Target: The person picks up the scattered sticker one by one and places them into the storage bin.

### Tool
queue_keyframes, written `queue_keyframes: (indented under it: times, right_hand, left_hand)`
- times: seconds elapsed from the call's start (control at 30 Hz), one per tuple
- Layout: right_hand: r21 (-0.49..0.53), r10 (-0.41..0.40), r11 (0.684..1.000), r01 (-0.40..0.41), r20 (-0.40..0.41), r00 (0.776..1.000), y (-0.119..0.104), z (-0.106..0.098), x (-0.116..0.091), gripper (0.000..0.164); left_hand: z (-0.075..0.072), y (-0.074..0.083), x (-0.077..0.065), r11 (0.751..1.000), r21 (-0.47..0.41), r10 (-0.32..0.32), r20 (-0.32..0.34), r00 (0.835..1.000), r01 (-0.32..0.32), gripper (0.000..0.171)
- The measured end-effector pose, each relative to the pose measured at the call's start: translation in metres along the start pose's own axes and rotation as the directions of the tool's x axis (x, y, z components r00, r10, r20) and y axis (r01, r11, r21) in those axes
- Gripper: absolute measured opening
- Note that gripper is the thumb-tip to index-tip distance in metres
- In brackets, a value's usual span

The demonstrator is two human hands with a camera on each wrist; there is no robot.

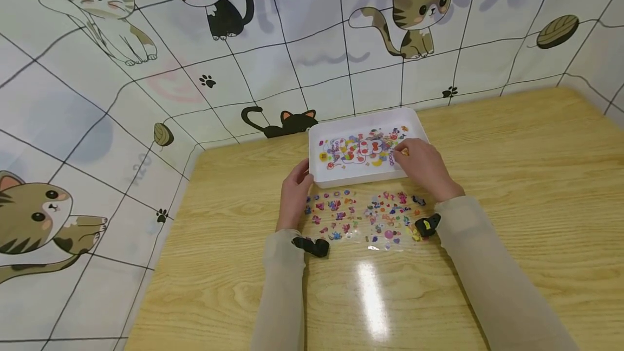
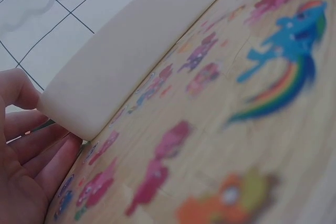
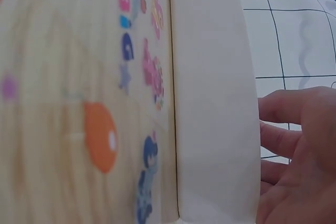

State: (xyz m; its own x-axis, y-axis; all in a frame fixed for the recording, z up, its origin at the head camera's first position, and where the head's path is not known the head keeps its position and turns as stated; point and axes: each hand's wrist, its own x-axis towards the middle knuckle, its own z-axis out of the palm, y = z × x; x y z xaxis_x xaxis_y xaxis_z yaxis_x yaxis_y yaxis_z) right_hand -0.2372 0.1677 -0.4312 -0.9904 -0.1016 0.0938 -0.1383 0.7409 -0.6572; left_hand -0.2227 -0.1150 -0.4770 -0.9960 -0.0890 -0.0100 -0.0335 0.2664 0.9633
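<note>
A shallow white tray (image 1: pixel 361 182), its floor covered with colourful cartoon stickers (image 1: pixel 363 148), stands near the wall. My left hand (image 1: pixel 294 188) grips its near left corner; in the left wrist view the thumb lies at the rim and the fingers (image 2: pixel 50 166) bend round the outside of the corner. My right hand (image 1: pixel 426 167) reaches over the tray's right side, thumb and index finger close together low by the stickers. A small yellow bit shows at those fingertips; I cannot tell whether they pinch it. In the right wrist view the tray's wall (image 3: pixel 215 98) hides the fingertips.
Two clear sticker sheets, a left one (image 1: pixel 336 215) and a right one (image 1: pixel 390 218), lie flat on the wooden table (image 1: pixel 234 286) in front of the tray, below the wrists. A wall (image 1: pixel 312 75) with cartoon cats and grid lines rises behind the table.
</note>
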Motion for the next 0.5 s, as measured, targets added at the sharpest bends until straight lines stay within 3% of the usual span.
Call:
queue_keyframes:
  times: [0.2,0.5]
  right_hand:
    - [0.044,-0.019,0.999,0.018,0.012,1.000,-0.0016,-0.0044,-0.0012,0.031]
    - [0.156,0.030,0.987,-0.032,0.016,0.999,0.0021,-0.0055,-0.0008,0.039]
  left_hand:
    - [-0.0002,-0.0002,0.0003,1.000,-0.006,0.003,-0.013,1.000,-0.003,0.042]
    - [-0.0015,-0.0030,0.0012,0.999,-0.028,0.035,-0.003,0.999,-0.035,0.039]
